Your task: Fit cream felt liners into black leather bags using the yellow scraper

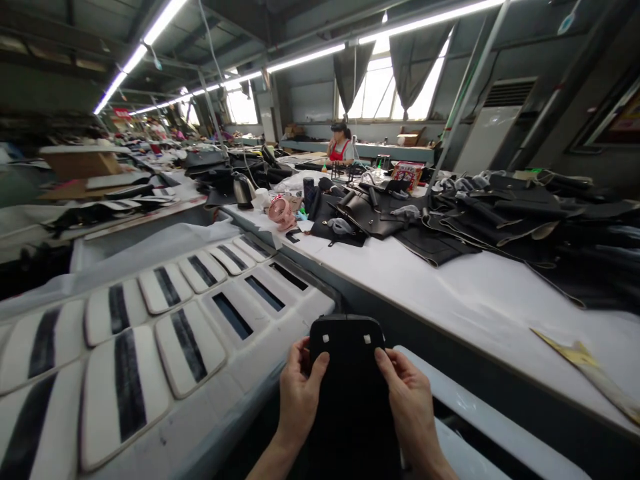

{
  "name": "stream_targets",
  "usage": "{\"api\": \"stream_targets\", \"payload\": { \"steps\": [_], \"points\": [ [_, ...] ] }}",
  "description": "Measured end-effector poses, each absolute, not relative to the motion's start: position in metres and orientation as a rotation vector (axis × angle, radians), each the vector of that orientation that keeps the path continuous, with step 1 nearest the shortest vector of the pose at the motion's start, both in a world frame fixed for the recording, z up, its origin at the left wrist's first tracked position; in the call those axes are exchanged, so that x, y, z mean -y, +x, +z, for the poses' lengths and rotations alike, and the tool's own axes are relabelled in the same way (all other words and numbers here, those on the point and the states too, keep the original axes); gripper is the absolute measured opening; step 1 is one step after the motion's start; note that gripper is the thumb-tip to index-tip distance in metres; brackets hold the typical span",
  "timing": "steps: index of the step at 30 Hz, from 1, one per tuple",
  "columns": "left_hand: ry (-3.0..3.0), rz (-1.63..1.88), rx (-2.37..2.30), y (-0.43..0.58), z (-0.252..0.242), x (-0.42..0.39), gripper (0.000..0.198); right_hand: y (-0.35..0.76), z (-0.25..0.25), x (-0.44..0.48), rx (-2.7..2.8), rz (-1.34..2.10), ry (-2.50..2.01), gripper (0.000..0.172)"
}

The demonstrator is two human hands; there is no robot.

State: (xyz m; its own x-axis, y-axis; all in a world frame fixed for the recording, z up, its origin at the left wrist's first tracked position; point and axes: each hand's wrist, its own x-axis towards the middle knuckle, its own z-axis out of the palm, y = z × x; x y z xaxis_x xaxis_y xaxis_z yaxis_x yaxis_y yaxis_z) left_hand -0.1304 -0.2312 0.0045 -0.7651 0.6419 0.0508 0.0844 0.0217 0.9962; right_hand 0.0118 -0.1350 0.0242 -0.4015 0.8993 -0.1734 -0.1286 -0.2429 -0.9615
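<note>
A flat black panel with rounded top corners (pixel 347 387) is held upright before me, two small pale squares near its upper edge. Its lower part merges into dark surroundings. My left hand (pixel 300 393) pinches the left edge, thumb on the near face and fingers behind. On the opposite edge my right hand (pixel 413 400) grips in the same way. Left of my hands, several white rounded panels with a black stripe (pixel 130 387) lie in rows on a cloth-covered table (pixel 245 373). Dark strips (pixel 233 315) lie beside them.
A long white worktable (pixel 450 287) runs along the right, with piles of black leather-like pieces (pixel 500 213). A pink fan (pixel 283 212) and a metal kettle (pixel 243 190) stand at its far end. A person in a red apron (pixel 340 147) is farther back.
</note>
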Motion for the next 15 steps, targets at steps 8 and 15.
{"api": "stream_targets", "payload": {
  "steps": [8, 15],
  "points": [
    [0.992, 1.733, -2.099, -0.118, 0.025, 0.226, 0.021, 0.021, 0.033, 0.126, 1.363, 1.613, -1.118, 0.043],
    [1.071, 1.729, -2.099, -0.107, 0.022, 0.221, 0.016, 0.03, 0.028, 0.127, 1.371, 1.555, -1.181, 0.044]
  ]
}}
